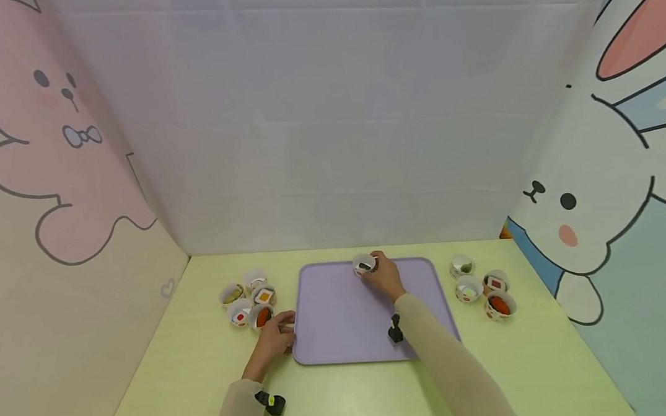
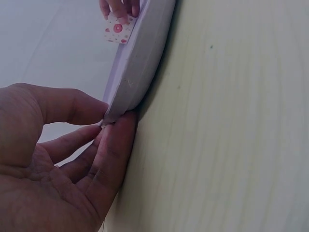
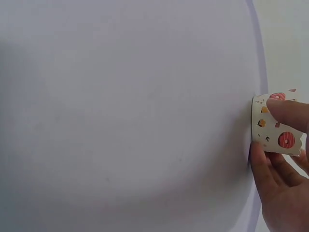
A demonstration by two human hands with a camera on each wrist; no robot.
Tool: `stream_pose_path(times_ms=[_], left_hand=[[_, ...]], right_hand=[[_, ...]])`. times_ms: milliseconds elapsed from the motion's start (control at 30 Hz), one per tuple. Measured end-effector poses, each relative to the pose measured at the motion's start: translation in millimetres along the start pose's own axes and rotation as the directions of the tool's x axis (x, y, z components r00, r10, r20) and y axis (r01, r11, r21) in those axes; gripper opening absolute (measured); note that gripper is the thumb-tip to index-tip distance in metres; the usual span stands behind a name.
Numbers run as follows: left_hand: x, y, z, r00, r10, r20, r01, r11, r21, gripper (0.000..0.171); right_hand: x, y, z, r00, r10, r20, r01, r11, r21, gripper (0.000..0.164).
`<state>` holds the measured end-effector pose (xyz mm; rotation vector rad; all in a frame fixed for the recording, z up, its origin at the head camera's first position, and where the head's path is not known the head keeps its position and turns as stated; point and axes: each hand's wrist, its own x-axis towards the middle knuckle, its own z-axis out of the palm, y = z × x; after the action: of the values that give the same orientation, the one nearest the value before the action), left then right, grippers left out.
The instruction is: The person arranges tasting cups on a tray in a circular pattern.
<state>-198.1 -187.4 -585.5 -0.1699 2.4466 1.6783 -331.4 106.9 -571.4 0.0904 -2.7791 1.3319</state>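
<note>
A small paper cup printed with donuts is gripped between the thumb and fingers of my right hand. The cup's base is right at the far rim of the lilac tray, and something dark green and white shows inside it in the head view. At the tray's left edge, my left hand pinches the rim, thumb on top and fingers beneath. Just beyond the left hand stands a cup with an orange-red filling.
Several similar cups cluster left of the tray, among them one with a yellow-orange square. More stand on the right, including a cup with a red filling. The pale yellow table meets a white backdrop behind.
</note>
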Motion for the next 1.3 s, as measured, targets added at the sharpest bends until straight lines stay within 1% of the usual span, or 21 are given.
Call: stream_pose_path(times_ms=[167,367,467,600,733,933,1133,1300], left_hand=[[0.1,-0.4,2.4,1.0,0.006,0.007,-0.006,1.0,-0.017,0.054],[1.2,-1.9,2.7,1.0,0.006,0.003,-0.006,1.0,-0.002,0.054],[1.8,-2.3,2.6,1.0,0.011,0.007,-0.011,1.0,0.006,0.054],[1.9,-2.6,1.8,1.0,0.006,0.01,-0.006,1.0,0.006,0.054],[1.3,-2.9,-0.7,1.0,0.008,0.005,-0.008,1.0,0.009,0.055],[0.2,-1.6,-1.0,1.0,0.005,0.006,-0.005,1.0,0.011,0.055],[-1.2,-1.3,0.5,1.0,-0.002,0.001,0.002,1.0,0.001,0.055],[0.1,-3.0,0.0,1.0,-0.002,0.003,0.002,1.0,-0.003,0.055]], right_hand=[[-0.3,2.2,0.0,1.0,-0.001,-0.016,0.001,1.0,0.013,0.06],[-3.0,0.3,-6.5,1.0,-0.001,0.011,0.001,1.0,0.027,0.063],[-5.0,-1.3,-11.4,0.999,0.014,0.035,-0.016,0.999,0.05,0.068],[-8.4,-3.3,-16.3,0.998,0.043,0.056,-0.048,0.994,0.093,0.078],[-11.8,-6.8,-20.4,0.998,0.037,0.053,-0.044,0.991,0.13,0.083],[-18.8,-17.0,-26.7,0.998,0.037,0.048,-0.045,0.985,0.164,0.08],[-27.1,-23.1,-32.2,0.998,0.035,0.061,-0.047,0.977,0.209,0.076],[-33.2,-27.3,-36.5,0.998,0.001,0.056,-0.014,0.973,0.23,0.074]])
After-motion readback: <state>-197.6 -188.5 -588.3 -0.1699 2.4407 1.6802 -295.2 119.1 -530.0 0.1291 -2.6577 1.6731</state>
